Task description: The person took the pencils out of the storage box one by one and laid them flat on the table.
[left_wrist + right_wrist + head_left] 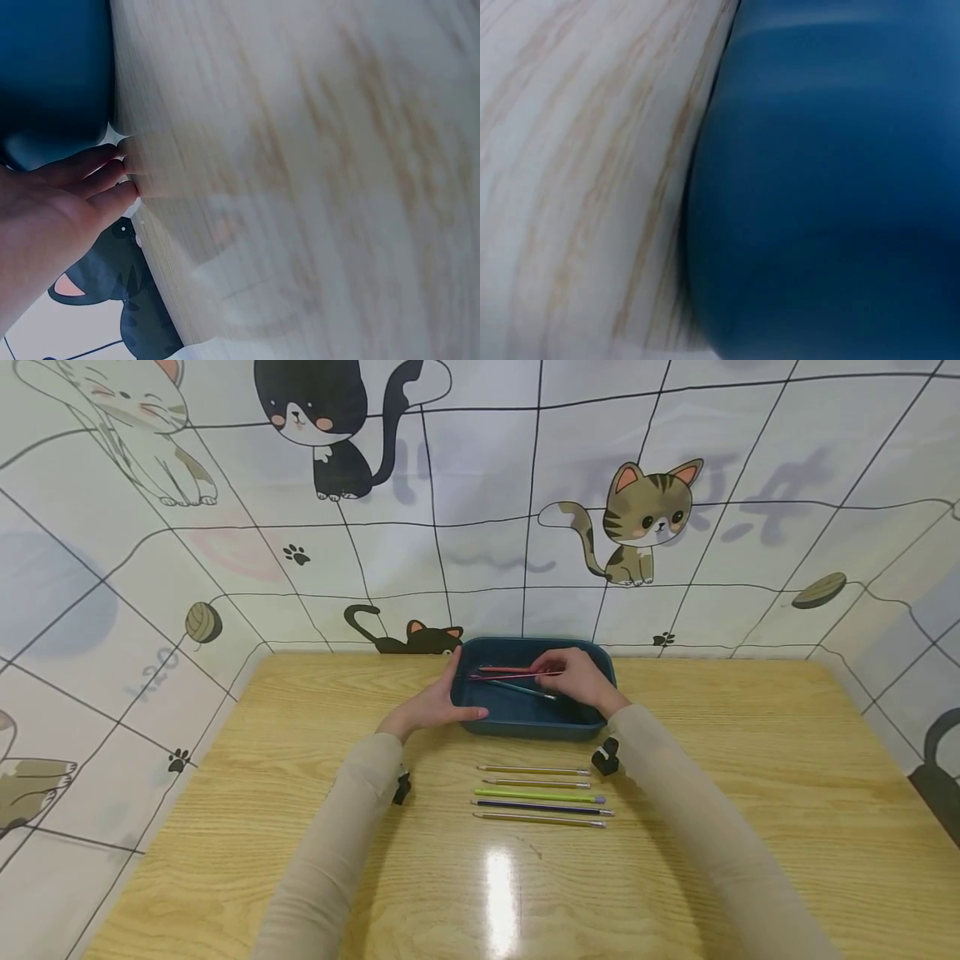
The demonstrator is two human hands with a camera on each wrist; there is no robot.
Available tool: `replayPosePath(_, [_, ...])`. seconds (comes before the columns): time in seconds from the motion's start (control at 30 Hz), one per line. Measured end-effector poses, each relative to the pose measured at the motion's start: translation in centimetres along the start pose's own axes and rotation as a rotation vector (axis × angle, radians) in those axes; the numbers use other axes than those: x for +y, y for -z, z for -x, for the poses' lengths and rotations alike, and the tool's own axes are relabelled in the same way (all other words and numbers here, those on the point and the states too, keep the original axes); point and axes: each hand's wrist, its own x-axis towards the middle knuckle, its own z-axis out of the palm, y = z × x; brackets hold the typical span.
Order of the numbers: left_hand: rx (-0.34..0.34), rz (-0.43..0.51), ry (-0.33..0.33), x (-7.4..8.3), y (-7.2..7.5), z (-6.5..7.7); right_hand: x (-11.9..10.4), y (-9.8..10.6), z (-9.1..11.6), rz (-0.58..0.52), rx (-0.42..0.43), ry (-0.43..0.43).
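A dark blue plastic tray (517, 728) stands at the back of the table against the wall covering. My left hand (435, 702) rests against its left side, fingers stretched along the outside and thumb lying over the front left rim. In the left wrist view the fingers (105, 176) look straight beside the blue wall. Inside the tray, my right hand (572, 677) pinches a thin red pencil (498, 677) by its right part. Another red pencil (506, 669) lies just behind it, and a teal pencil (521, 689) slants below. The right wrist view shows only the tray's outside (817, 187) and the tabletop.
In front of the tray, several pencils lie in roughly parallel rows: gold ones (540, 819), a lime green one (532, 796) and a dark blue one (536, 807). The wooden table (300, 727) meets a cat-printed wall covering (487, 560) at the back.
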Motion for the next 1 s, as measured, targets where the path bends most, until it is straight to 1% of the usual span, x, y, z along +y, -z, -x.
replayPosePath(0.27, [-0.004, -0.001, -0.014, 0.2, 0.0, 0.0, -0.4, 0.4, 0.5, -0.02, 0.031, 0.029])
replayPosePath(0.37, [-0.005, -0.005, -0.021, 0.1, -0.1, -0.1, -0.5, 0.6, 0.9, -0.035, 0.04, 0.056])
replayPosePath(0.77, [-0.009, 0.006, -0.007, 0.2, -0.1, 0.2, -1.7, 1.7, 3.4, -0.057, 0.058, 0.12])
replayPosePath(0.9, [-0.011, 0.009, -0.013, 0.0, -0.1, 0.1, -2.1, 1.8, 4.4, -0.1, 0.044, 0.112])
replayPosePath(0.93, [-0.02, 0.013, -0.008, 0.5, 0.0, 0.4, -2.2, 1.8, 4.6, -0.116, 0.036, 0.107])
replayPosePath(1.0, [-0.02, 0.014, -0.009, 0.5, 0.1, 0.4, -2.2, 1.8, 5.1, -0.141, 0.03, 0.104])
